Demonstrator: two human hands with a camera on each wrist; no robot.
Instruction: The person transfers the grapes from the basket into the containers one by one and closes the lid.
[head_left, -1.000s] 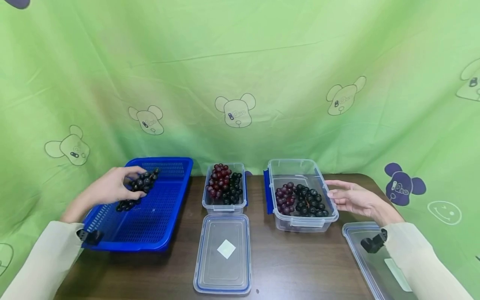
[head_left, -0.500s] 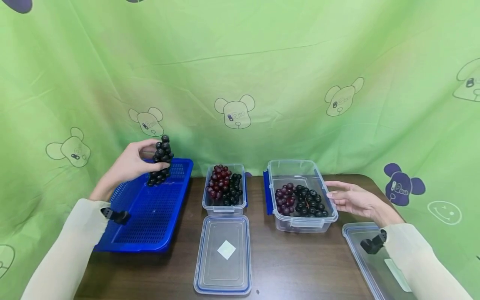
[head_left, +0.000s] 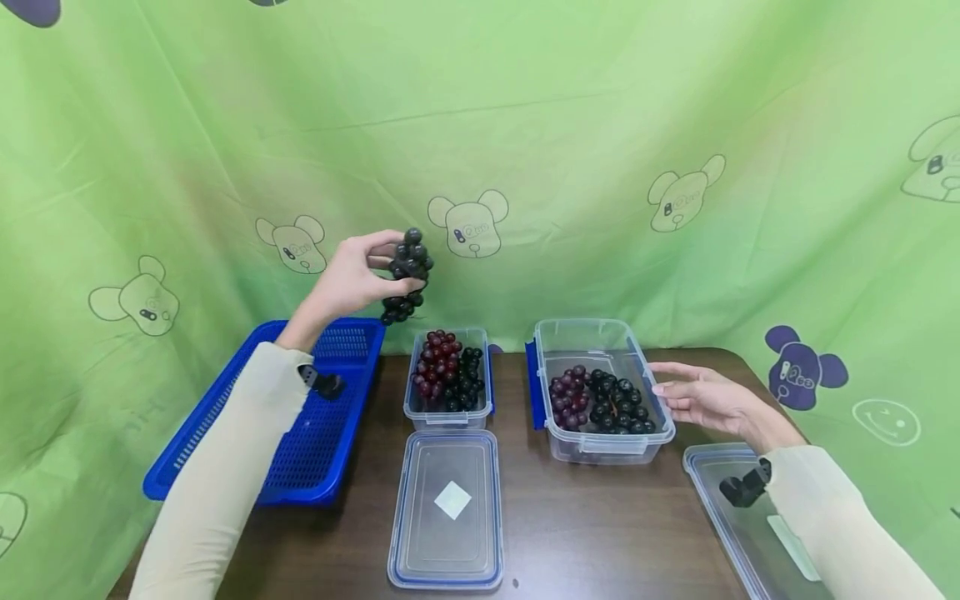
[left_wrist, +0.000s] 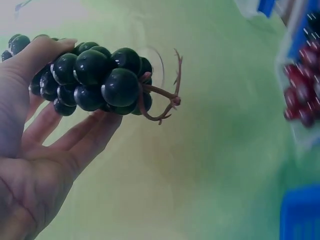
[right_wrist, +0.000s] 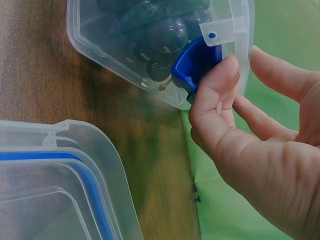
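Observation:
My left hand (head_left: 348, 275) holds a bunch of black grapes (head_left: 409, 260) between thumb and fingers, up in front of the curtain. A brown stem (left_wrist: 165, 97) sticks out of the bunch in the left wrist view. Below and right of it is a small clear box (head_left: 448, 419), holding red grapes (head_left: 435, 371) and black grapes (head_left: 467, 387). My right hand (head_left: 712, 398) touches the right wall of a larger clear box (head_left: 567, 450) with relaxed fingers; in the right wrist view some fingertips meet its blue latch (right_wrist: 192, 62). Dark red grapes (head_left: 567, 398) and black grapes (head_left: 618, 404) lie inside.
A blue plastic basket (head_left: 318, 450) stands at the left, partly behind the left sleeve. One clear lid (head_left: 448, 554) with a blue seal lies before the small box. Another lid (head_left: 723, 492) lies under the right forearm. A green curtain (head_left: 570, 267) hangs behind the table.
My left hand has lifted the bunch of black grapes out of the blue basket and carried it up and right, toward the small box. My right hand stays at the larger box.

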